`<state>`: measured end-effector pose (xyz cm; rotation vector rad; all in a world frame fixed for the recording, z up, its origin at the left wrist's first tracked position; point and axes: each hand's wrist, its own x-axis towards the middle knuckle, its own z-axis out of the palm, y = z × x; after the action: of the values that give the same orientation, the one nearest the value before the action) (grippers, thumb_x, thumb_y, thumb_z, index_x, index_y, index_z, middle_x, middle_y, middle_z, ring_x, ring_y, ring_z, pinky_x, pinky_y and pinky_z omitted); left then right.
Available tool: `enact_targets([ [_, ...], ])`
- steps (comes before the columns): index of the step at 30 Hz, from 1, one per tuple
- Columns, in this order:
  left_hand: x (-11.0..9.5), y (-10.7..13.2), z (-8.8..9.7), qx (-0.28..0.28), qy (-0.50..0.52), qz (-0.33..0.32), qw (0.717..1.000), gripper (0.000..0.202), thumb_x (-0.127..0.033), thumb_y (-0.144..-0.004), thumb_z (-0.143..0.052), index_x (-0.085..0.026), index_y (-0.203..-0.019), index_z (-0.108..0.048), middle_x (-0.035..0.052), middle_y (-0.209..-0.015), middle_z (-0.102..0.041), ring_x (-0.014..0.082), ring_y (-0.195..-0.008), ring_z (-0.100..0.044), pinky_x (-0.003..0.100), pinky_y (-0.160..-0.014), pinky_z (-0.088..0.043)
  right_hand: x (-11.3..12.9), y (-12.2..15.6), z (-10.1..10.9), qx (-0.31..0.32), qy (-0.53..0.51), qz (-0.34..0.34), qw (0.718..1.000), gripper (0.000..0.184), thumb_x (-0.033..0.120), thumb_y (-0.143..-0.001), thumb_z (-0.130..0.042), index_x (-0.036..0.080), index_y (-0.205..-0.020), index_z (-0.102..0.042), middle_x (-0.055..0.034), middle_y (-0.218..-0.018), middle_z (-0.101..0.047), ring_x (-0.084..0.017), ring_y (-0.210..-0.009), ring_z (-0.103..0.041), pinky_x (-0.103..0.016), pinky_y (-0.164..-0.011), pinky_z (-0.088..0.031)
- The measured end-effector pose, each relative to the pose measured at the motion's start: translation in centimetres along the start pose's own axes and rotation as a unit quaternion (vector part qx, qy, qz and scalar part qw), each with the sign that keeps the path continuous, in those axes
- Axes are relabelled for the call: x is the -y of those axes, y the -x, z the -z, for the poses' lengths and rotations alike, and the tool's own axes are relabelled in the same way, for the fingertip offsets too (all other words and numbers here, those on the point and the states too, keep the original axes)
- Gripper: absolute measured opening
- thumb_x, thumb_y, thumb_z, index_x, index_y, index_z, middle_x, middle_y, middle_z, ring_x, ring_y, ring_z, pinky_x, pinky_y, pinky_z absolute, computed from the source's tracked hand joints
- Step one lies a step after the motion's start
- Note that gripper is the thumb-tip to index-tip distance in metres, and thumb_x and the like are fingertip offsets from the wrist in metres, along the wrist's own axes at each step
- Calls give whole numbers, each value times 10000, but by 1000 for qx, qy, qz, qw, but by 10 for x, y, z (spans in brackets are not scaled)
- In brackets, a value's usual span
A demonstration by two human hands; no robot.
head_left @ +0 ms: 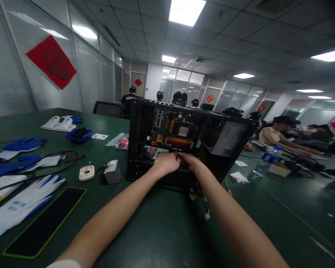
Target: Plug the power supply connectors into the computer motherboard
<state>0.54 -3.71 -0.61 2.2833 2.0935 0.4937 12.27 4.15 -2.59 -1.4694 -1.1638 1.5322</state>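
An open black computer case (156, 182) stands in front of me with its inside facing me. Its motherboard (167, 128) has a square metal-topped chip, pale slots and a red-and-yellow strip along the lower part. A power supply (230, 139) sits on the right, beside a dark fan (213, 128). My left hand (167, 162) is at the motherboard's lower edge with its fingers curled closed. Close against it, my right hand (189, 160) has its fingers pinched together. Whatever is between the fingertips is too small and dark to name. Loose cables with a white plug (207, 216) hang below the case.
Left lie white-and-blue gloves (30, 199), a black mat with a green edge (44, 223), a blue tray (79, 136), a small white case (86, 172) and a dark grey block (111, 172). Right are a water bottle (266, 162), crumpled tissue (239, 177) and a seated person (279, 136).
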Motion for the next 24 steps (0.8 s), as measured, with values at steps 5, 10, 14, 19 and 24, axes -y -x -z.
enact_targets([
  [5, 0, -1, -1, 19, 5, -6, 1000, 523, -467, -951, -356, -126, -1178, -682, 192, -1146, -727, 365, -1068, -683, 495, -936, -494, -1, -10, 1, -8, -1, 10, 1000, 245, 235, -945, -619, 192, -713, -552, 50, -469, -519, -113, -407, -488, -233, -464, -445],
  [10, 2, -4, -3, 20, 7, -4, 1000, 539, -489, -953, -348, -128, -1183, -676, 187, -1141, -729, 361, -1050, -689, 499, -934, -491, -5, -11, 1, 11, -9, 15, 1000, 216, 250, -955, -599, 186, -749, -589, 33, -492, -558, -122, -437, -524, -229, -458, -436],
  [14, 0, -2, -1, 18, -2, -13, 1000, 524, -461, -956, -337, -121, -1161, -680, 185, -1121, -737, 357, -1028, -696, 516, -950, -477, -7, -12, 1, 33, -20, 20, 999, 159, 245, -927, -632, 171, -786, -638, 6, -552, -626, -142, -479, -566, -256, -513, -479],
  [19, -1, -2, 1, 27, -16, -13, 999, 555, -472, -960, -307, -119, -1166, -683, 187, -1118, -738, 350, -1037, -697, 507, -969, -470, -5, -25, -3, 9, -26, 39, 999, 168, 179, -896, -635, 177, -729, -616, 16, -519, -594, -139, -472, -550, -256, -530, -476],
  [24, 0, -4, 0, 47, -7, -29, 998, 563, -496, -955, -319, -128, -1203, -665, 189, -1168, -723, 363, -1084, -680, 510, -978, -465, -4, -33, -5, -8, 6, 71, 997, 129, 177, -851, -682, 176, -734, -626, 4, -561, -622, -138, -525, -576, -236, -556, -476],
])
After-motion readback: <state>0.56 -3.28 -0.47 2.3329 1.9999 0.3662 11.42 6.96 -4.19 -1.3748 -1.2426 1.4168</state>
